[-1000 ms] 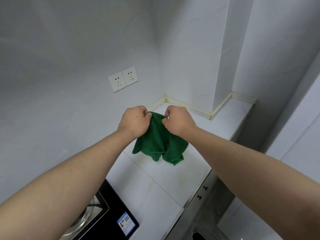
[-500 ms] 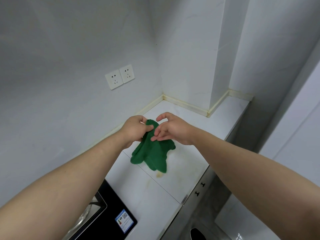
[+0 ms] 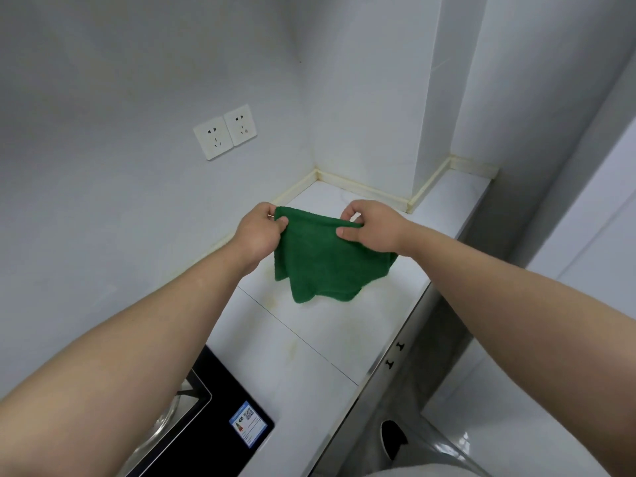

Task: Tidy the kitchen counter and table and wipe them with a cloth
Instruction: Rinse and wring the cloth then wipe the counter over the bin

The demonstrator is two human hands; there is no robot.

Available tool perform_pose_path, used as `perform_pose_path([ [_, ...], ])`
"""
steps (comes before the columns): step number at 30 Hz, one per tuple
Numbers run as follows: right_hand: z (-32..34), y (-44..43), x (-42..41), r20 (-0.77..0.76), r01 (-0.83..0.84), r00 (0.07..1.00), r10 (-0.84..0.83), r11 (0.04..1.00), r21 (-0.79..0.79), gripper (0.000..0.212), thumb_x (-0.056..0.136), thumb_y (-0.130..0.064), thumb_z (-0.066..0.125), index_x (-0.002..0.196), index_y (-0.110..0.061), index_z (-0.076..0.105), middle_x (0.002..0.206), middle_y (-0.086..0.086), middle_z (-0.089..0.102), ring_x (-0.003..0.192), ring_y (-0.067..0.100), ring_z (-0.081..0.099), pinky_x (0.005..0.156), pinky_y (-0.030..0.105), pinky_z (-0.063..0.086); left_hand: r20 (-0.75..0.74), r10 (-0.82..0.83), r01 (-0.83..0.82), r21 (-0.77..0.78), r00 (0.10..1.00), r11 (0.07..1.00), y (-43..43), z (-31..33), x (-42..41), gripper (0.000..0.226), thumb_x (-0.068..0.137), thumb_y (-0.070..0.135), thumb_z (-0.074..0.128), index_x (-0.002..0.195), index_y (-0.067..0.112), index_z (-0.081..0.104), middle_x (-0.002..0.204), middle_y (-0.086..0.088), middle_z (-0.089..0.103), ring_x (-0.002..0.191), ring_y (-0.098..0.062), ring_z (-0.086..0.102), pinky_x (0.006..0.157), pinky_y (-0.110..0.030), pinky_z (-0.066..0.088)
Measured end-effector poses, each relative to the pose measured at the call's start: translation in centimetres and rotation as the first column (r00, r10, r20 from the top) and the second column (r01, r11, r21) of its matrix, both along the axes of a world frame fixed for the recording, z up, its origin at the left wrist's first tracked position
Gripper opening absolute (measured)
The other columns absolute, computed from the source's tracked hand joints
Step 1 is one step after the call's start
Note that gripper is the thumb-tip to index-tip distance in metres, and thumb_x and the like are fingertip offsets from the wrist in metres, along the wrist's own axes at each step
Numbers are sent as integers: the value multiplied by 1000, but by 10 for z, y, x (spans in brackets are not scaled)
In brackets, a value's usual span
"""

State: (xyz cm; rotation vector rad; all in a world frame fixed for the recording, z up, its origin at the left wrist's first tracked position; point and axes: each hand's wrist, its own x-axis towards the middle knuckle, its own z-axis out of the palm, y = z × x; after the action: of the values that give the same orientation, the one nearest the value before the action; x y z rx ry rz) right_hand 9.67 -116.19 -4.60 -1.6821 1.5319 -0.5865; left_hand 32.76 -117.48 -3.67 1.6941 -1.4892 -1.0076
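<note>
A green cloth [image 3: 323,259] hangs spread out above the white kitchen counter [image 3: 309,342]. My left hand [image 3: 260,230] pinches its top left corner. My right hand [image 3: 370,227] pinches the top edge farther right, thumb in front of the fabric. The cloth's lower corners droop just above the counter, and I cannot tell whether they touch it. Faint yellowish stains mark the counter below and in front of the cloth.
A black gas hob [image 3: 206,418] with a blue label sits at the lower left. Two wall sockets [image 3: 225,130] are on the left wall. A square column [image 3: 433,132] juts onto the counter at the back. Cabinet handles [image 3: 394,354] and a floor bin [image 3: 394,437] lie to the right.
My hands have moved apart and stretched the bunched cloth out flat. My right hand, which had let go half a second ago, now grips the top edge again.
</note>
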Motion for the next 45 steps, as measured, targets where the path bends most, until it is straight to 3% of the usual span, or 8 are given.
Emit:
perform_pose_path([
  [13,-56,-106,-28,386,277,781,-491,826,491,33,80,2,77,103,-17,63,117,16,63,108,34,61,93,50,56,-162,14,12,155,987,988,-65,-49,-20,12,94,16,65,104,22,70,117,3,64,85,-6,63,69,-18,50],
  [16,-77,-145,-25,250,273,850,-463,794,543,22,83,2,74,98,-13,67,119,19,64,108,35,63,94,49,56,175,-346,290,280,922,915,-93,-69,-26,46,73,31,86,115,25,70,120,19,46,108,-7,57,87,-26,54],
  [21,-82,-205,-13,165,-214,977,136,647,732,53,74,-32,88,119,-12,68,112,11,74,104,32,70,95,47,56,685,-419,288,305,596,908,-151,-109,-43,10,88,25,59,81,28,65,86,6,64,94,-20,61,72,-31,50],
  [25,-86,-266,6,-361,-327,766,532,806,493,51,77,-29,84,123,-28,62,118,2,66,98,26,68,81,40,60,876,-335,273,247,347,930,-219,-126,-48,19,95,28,47,88,30,65,94,6,61,128,-27,39,98,-42,29],
  [29,-89,-344,9,-555,-312,777,296,948,68,33,88,-21,66,121,-27,67,122,2,59,105,25,58,84,38,52,930,-160,280,66,329,958,-290,-120,-57,9,90,19,53,92,22,61,80,3,59,87,-21,56,88,-33,34],
  [34,-112,-407,2,-711,-511,683,-171,584,-631,20,85,-18,58,101,-13,70,108,9,61,109,33,54,91,46,44,863,199,358,-389,464,849,-346,-135,-58,44,80,-5,53,122,8,59,103,-13,67,93,-33,58,87,-37,39],
  [40,-217,-426,-5,-834,-618,530,157,745,-252,39,89,-11,57,128,-13,53,124,12,59,113,33,56,92,42,44,922,-290,410,167,258,897,-372,-221,-62,67,95,0,43,156,11,20,161,-8,27,143,-27,33,113,-37,33],
  [45,-240,-454,8,-716,-496,658,234,849,-179,56,100,-7,43,153,-19,32,162,8,26,143,31,32,112,45,38,855,-271,216,192,442,957,-399,-238,-74,53,98,16,42,151,15,34,141,-11,52,119,-28,56,95,-36,48],
])
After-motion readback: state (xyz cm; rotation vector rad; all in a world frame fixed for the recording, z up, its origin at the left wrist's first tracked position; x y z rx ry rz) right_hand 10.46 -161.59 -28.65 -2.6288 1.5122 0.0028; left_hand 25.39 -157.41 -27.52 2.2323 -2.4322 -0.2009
